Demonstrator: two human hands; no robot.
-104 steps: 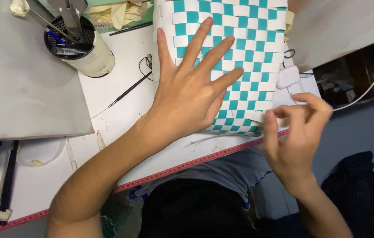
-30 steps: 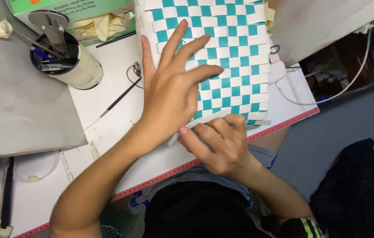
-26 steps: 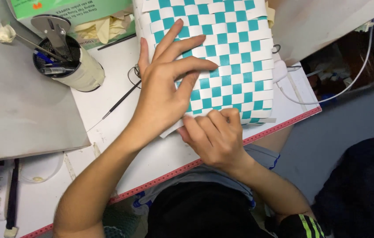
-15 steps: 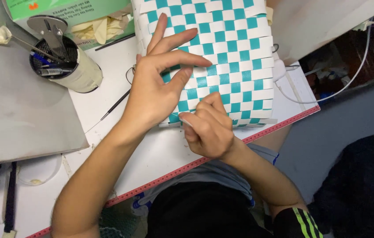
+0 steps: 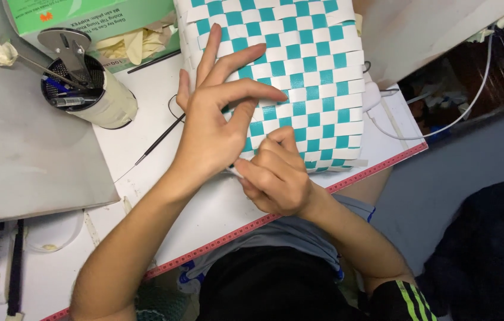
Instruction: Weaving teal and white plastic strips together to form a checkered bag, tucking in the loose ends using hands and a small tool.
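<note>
A woven mat of teal and white strips point(image 5: 299, 65) lies on the white table point(image 5: 216, 208). My left hand point(image 5: 213, 128) rests flat on the mat's lower left part, fingers spread and pressing down. My right hand point(image 5: 273, 175) sits just below it at the mat's near edge, fingers curled and pinching the end of a white strip point(image 5: 234, 172) that sticks out from the weave.
A cream cup point(image 5: 94, 101) with pens and a metal tool stands at the left. A green box point(image 5: 91, 21) lies behind it. A thin black rod point(image 5: 157, 142) lies beside the mat. A white cable point(image 5: 442, 119) runs right. A red ruler strip point(image 5: 299, 202) edges the table.
My right hand came in from the right to the mat's near edge and closed on a white strip. My left hand stayed on the mat, fingers shifting slightly.
</note>
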